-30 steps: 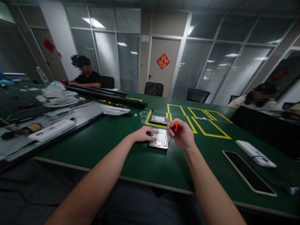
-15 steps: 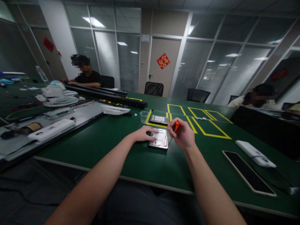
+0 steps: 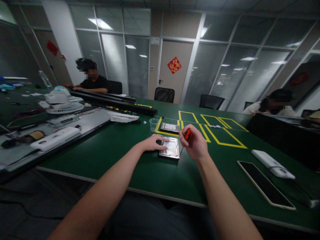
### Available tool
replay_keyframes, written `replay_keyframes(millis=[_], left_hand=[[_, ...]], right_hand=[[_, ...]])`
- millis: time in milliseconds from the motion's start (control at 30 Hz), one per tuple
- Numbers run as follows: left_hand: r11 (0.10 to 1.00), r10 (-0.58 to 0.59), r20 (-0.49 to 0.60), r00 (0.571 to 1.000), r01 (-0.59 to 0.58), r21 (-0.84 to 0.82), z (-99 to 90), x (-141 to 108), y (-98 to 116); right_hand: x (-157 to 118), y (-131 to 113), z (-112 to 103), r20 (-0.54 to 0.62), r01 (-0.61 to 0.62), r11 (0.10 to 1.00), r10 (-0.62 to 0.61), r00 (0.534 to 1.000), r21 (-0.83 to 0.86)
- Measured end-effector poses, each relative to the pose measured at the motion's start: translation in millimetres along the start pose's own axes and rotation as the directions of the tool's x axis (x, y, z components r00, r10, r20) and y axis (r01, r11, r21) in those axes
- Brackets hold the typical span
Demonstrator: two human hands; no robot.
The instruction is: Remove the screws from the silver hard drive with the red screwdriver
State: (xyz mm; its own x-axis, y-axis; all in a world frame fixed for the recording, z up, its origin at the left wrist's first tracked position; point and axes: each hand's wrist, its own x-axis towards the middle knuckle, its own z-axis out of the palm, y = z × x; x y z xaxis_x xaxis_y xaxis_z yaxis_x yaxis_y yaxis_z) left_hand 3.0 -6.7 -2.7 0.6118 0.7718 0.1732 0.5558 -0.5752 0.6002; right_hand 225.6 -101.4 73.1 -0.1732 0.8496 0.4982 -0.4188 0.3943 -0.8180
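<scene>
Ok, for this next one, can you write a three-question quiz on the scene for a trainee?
1. Multiple choice: which hand holds the screwdriver? A: left. B: right. C: neither.
2. Short answer: what do the fingers of the left hand rest on?
3. True or false: the cup stands to the right of the far drive.

Key:
1. B, the right hand.
2. The near drive.
3. False: the cup stands to the left of the far drive.
</scene>
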Motion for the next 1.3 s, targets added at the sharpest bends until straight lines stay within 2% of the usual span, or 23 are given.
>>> replay_keyframes(millis=[333,600,900,1100,1300], left_hand=[[1.0,-0.019,0.005,1.0,0.019,0.002,-1.3,-1.9,2.8],[0.999,-0.035,0.008,0.999,0.035,0.003,-2.1,-2.6,5.0],[1.0,-0.007,0.006,1.0,0.007,0.005,-0.7,-1.2,2.3],[1.0,0.017,-0.002,1.0,-0.017,-0.007,0.6,0.3,-2.3],[1.0,-0.019,0.005,1.0,0.019,-0.003,0.0,0.2,-2.0]], right_hand=[[0.1,3.8,-4.0,-0.02,0.062,0.998,-0.063,0.998,-0.013],[0.5,1.8,-3.1,0.029,-0.012,0.999,0.011,1.0,0.044],[-1.2,2.3,-2.8,0.006,0.05,0.999,-0.05,0.999,0.021],[-0.2,3.0,-2.7,0.023,-0.003,0.999,0.002,1.0,0.043],[1.1,2.3,-4.8,0.038,-0.023,0.997,0.021,0.999,0.068]])
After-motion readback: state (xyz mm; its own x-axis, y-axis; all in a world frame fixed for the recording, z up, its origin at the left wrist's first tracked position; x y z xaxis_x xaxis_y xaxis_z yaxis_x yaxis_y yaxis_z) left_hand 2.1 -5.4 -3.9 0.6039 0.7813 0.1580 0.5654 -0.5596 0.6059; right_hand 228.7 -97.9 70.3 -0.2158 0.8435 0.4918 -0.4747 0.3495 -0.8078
